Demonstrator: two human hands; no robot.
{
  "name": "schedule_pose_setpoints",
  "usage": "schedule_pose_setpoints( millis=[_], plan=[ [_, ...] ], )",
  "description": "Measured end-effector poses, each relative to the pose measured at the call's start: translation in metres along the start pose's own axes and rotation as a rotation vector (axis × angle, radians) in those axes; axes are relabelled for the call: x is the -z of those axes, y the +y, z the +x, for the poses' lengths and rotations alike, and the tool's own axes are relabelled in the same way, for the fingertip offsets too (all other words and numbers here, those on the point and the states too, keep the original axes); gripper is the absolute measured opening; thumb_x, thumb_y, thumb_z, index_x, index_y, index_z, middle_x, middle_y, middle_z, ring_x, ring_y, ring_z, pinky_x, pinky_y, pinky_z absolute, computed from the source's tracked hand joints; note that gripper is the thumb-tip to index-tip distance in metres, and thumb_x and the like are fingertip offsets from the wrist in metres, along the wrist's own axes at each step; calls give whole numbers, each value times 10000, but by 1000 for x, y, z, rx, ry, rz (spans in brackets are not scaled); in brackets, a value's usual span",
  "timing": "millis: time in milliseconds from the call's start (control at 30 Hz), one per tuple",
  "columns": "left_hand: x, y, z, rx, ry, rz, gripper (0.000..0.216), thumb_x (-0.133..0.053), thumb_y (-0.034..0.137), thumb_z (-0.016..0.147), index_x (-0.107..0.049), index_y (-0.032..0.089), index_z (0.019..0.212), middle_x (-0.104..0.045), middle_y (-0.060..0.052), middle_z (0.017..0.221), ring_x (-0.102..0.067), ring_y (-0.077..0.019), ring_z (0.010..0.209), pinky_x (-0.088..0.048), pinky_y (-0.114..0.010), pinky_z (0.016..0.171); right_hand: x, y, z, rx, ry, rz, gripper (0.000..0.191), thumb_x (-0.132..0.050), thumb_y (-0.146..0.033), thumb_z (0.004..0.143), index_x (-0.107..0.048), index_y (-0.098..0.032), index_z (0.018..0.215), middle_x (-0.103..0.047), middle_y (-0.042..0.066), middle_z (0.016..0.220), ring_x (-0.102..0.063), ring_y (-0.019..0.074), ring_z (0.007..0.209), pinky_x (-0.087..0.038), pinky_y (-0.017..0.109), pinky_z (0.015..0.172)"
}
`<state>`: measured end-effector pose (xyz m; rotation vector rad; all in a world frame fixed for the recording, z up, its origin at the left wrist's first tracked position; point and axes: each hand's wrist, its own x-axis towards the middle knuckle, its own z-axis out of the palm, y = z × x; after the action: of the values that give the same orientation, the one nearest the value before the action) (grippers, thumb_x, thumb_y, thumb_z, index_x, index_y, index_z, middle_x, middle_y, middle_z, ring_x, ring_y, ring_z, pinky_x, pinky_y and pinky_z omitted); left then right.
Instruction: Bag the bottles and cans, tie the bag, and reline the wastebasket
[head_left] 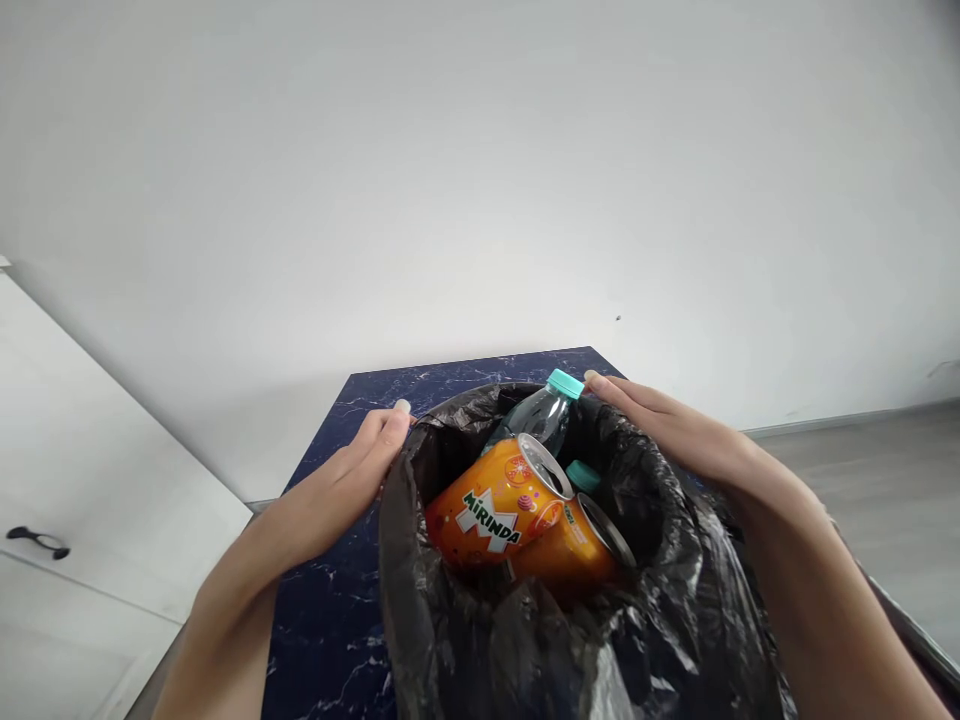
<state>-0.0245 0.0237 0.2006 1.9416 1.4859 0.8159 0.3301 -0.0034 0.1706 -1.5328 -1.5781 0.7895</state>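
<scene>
A black trash bag [694, 600] stands with its mouth spread wide, its folded rim forming a ring; whether a bin is inside it is hidden. My left hand [379, 445] grips the rim on the left, thumb on top. On the far right side of the rim, my right hand [645, 408] holds it too, with most fingers hidden behind the plastic. Inside the bag lie an orange Mirinda can [480, 505], a second orange can [574, 550] with its top facing right, and a clear plastic bottle [536, 420] with a turquoise cap. Another turquoise cap [583, 476] shows between them.
Beneath the bag is a dark blue marbled tabletop [322, 620], its far edge close to a white wall [480, 200]. A white cabinet [90, 450] with a black handle [37, 542] stands at the left. Grey flooring [885, 500] shows at the right.
</scene>
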Motion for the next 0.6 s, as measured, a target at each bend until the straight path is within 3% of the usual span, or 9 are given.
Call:
schedule_pose_setpoints(
  millis=[100, 167, 267, 433, 600],
  plan=[
    [3, 14, -4, 96, -94, 75, 660, -534, 856, 949, -644, 374, 1386, -790, -53, 1330, -756, -340, 1173, -616, -430, 980, 0, 0, -2, -59, -47, 69, 740, -512, -920, 930, -784, -300, 1228, -747, 74, 1430, -618, 374, 1428, -382, 571, 1311],
    [5, 20, -6, 93, -95, 49, 692, -550, 876, 928, -614, 361, 1386, -788, -73, 1316, -766, -335, 1109, -623, -426, 915, 0, 1, -2, -73, -39, 92, 742, -515, -917, 935, -793, -296, 1231, -752, 71, 1422, -612, 371, 1437, -373, 560, 1320],
    [6, 24, -8, 36, -35, -36, 695, -659, 834, 890, -641, 320, 1357, -785, -110, 1276, -766, -329, 1063, -609, -354, 778, -2, 3, 1, -46, -33, 141, 697, -560, -881, 944, -791, -295, 1242, -760, 67, 1406, -623, 364, 1420, -400, 561, 1306],
    [1, 24, -6, -28, 86, -209, 640, -787, 741, 851, -685, 316, 1319, -752, -111, 1266, -744, -272, 980, -527, -258, 635, -8, 1, 5, 5, -78, 308, 574, -725, -727, 948, -731, -301, 1333, -753, 59, 1409, -713, 304, 1283, -577, 510, 1147],
    [-2, 27, -8, -93, 163, -362, 466, -854, 593, 855, -735, 293, 1191, -712, -72, 1227, -693, -238, 1066, -522, -218, 714, -10, -3, 8, -33, 126, 624, 504, -905, -542, 849, -758, -254, 1237, -788, 77, 1321, -739, 256, 1249, -596, 418, 1147]
  ],
)
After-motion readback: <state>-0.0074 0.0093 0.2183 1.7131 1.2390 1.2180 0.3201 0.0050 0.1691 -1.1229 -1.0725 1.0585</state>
